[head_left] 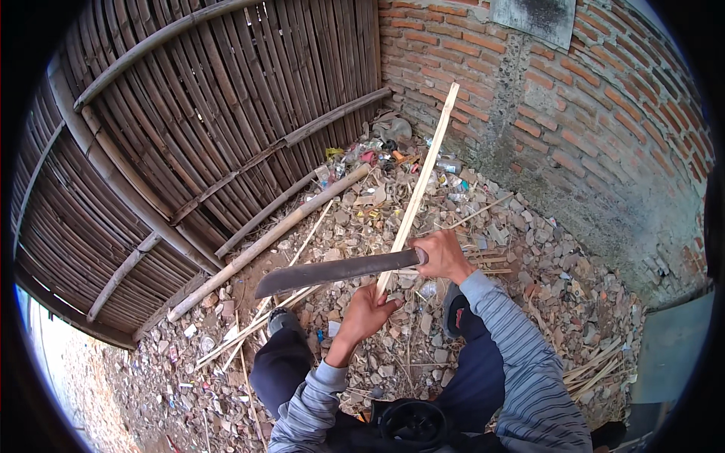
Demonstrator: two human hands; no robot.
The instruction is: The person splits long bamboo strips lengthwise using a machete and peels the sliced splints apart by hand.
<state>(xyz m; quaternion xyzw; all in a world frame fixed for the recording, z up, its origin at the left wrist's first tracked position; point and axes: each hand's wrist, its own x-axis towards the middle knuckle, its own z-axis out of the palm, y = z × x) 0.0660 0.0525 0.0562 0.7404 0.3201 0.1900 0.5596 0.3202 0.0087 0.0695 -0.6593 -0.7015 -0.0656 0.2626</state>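
My right hand [440, 255] is wrapped round the handle of a machete [332, 272], whose long dark blade points left and lies across in front of a pale split strip of bamboo [424, 177]. The strip slants up and away toward the brick wall. Its near end is in my left hand [368, 313], closed round it just below the blade. Whether the edge touches the strip I cannot tell. Other pale split strips [226, 343] lie on the ground by my left foot, and several more [491, 260] lie beyond my right foot.
A slatted bamboo wall [249, 106] rises on the left, a brick wall [574, 113] on the right. A thick pole [264, 245] lies along the bamboo wall. Broken stones [423, 362] and litter [377, 155] cover the ground. A bundle of strips [593, 370] lies at right.
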